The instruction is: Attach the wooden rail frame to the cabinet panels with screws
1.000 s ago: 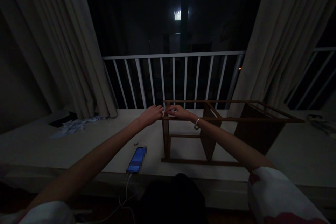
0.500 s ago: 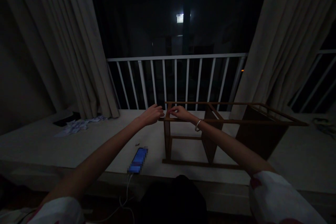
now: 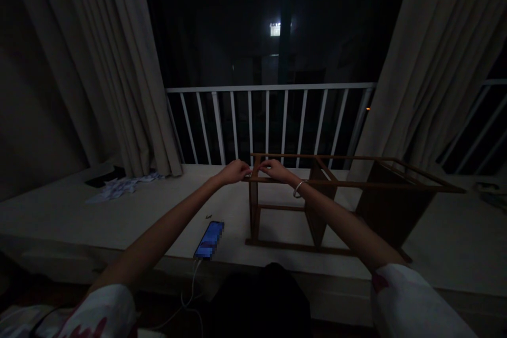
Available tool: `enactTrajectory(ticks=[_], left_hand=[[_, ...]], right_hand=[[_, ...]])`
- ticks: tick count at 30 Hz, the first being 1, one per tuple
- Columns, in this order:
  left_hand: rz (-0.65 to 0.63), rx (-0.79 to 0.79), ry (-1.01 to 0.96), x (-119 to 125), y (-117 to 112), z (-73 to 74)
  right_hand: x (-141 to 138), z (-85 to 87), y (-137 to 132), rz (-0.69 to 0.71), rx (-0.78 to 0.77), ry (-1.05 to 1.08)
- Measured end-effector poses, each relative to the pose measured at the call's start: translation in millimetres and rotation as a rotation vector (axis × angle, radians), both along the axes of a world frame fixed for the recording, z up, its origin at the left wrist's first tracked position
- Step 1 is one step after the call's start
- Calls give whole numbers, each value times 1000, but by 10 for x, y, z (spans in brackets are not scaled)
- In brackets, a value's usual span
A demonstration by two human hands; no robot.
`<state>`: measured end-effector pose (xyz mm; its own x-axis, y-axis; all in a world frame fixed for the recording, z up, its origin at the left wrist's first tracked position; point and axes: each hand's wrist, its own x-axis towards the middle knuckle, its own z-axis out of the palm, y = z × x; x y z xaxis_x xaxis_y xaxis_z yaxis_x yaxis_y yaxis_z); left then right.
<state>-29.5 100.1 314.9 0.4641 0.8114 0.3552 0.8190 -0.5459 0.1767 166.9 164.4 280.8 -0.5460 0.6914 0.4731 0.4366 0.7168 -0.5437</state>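
A brown wooden shelf frame (image 3: 390, 206) lies on its side on the pale window ledge (image 3: 59, 216). My left hand (image 3: 235, 171) is at the outer side of its upper left corner, fingers bent and pressed together. Just across the end bar, my right hand (image 3: 275, 170) pinches thumb and fingertips together near the same corner. What either hand holds is too small and dark to make out. A bracelet circles my right wrist. Small dark pieces (image 3: 208, 217), perhaps screws, lie on the ledge below my left hand.
A lit phone (image 3: 209, 240) rests near the ledge's front edge, with a white cable (image 3: 193, 282) hanging down. Crumpled patterned paper or cloth (image 3: 122, 188) lies at left. Behind stands a white railing (image 3: 267, 87), between a left curtain (image 3: 114, 74) and a right curtain (image 3: 428, 63).
My left hand has shifted slightly right, closer to the frame's corner, its fingers more curled. My right hand stays nearly in place. The view has moved a little.
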Motion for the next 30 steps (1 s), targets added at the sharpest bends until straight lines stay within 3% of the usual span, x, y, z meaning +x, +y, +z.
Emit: enactTrajectory(ticks=[7, 11, 13, 18, 23, 30], left_hand=[[232, -186, -303, 51, 63, -18], [430, -196, -365, 61, 70, 19], [462, -242, -373, 71, 61, 38], [423, -345, -405, 161, 30, 77], [374, -349, -365, 253, 48, 104], [237, -420, -490, 213, 60, 1]], right_hand=[[3, 12, 6, -3, -4, -19], [1, 15, -7, -14, -33, -28], [4, 17, -17, -22, -46, -25], [13, 37, -45, -21, -71, -29], [14, 50, -50, -13, -86, -33], [6, 7, -1, -1, -61, 6]])
